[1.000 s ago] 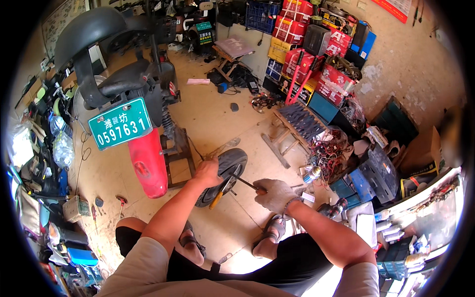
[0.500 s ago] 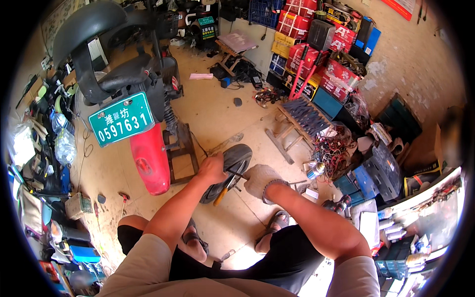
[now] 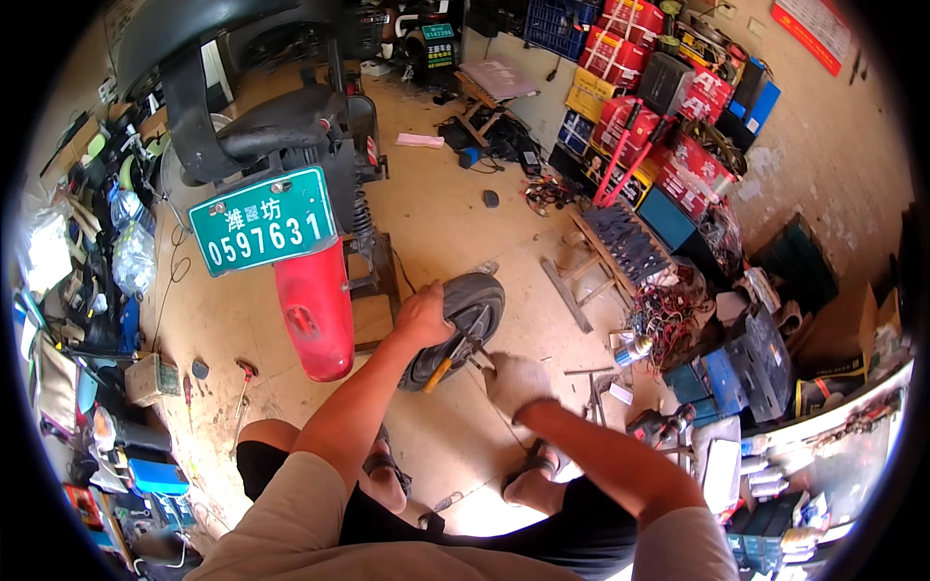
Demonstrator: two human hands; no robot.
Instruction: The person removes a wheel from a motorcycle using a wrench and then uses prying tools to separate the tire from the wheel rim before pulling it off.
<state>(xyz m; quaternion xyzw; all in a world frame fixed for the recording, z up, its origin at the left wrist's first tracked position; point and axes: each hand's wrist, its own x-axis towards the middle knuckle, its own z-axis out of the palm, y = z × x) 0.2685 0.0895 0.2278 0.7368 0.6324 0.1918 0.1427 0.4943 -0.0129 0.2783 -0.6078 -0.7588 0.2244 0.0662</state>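
Note:
A small wheel with a black tyre lies tilted on the floor in front of me. My bare left hand is closed over the tyre's left side, pressing on it; what its fingers hold beyond the tyre is hidden. My right hand, in a pale knitted glove, is wrapped around a metal pry bar, whose far end meets the wheel's rim. A yellow-handled tool sticks out of the wheel's near side, between my two hands.
A scooter with a red rear mudguard stands at the left. To the right are a low wooden stool, tangled wires and stacked red boxes. A red-headed tool lies on the left floor, a power drill at right.
My gloved right hand has swung lower and the pry bar now slopes down toward me. My left hand stays on the tyre. The whole view has shifted slightly.

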